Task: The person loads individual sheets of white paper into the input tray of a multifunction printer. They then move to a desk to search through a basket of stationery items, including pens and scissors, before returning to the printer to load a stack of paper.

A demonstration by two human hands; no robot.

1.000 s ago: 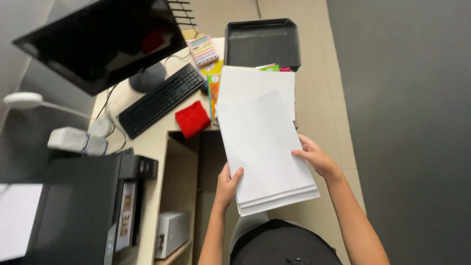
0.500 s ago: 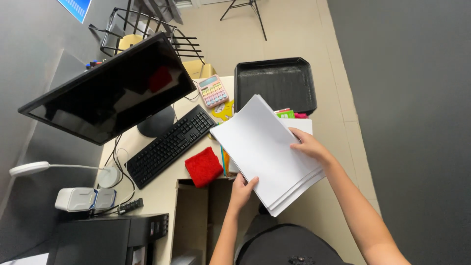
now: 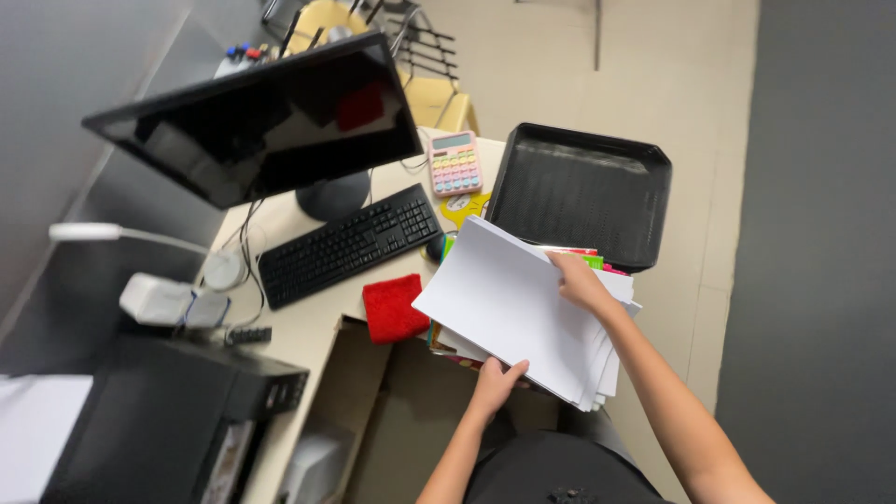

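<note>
A thick stack of white paper (image 3: 509,303) is held tilted over the desk's near right corner. My left hand (image 3: 497,381) grips its lower edge from beneath. My right hand (image 3: 579,282) rests on its upper right edge, fingers on the top sheet. Under the stack lie colourful folders or papers (image 3: 590,259), mostly hidden. A black tray (image 3: 581,191) lies just beyond the stack.
A black keyboard (image 3: 347,245) and a tilted dark monitor (image 3: 257,126) fill the desk's middle. A red cloth (image 3: 392,308) lies beside the paper, a pink calculator (image 3: 455,163) behind. A printer (image 3: 159,420) and a white lamp (image 3: 140,238) are at left.
The view has swung up and away from the desk. The paper stack has turned and moved toward the black tray, and both hands still hold it.
</note>
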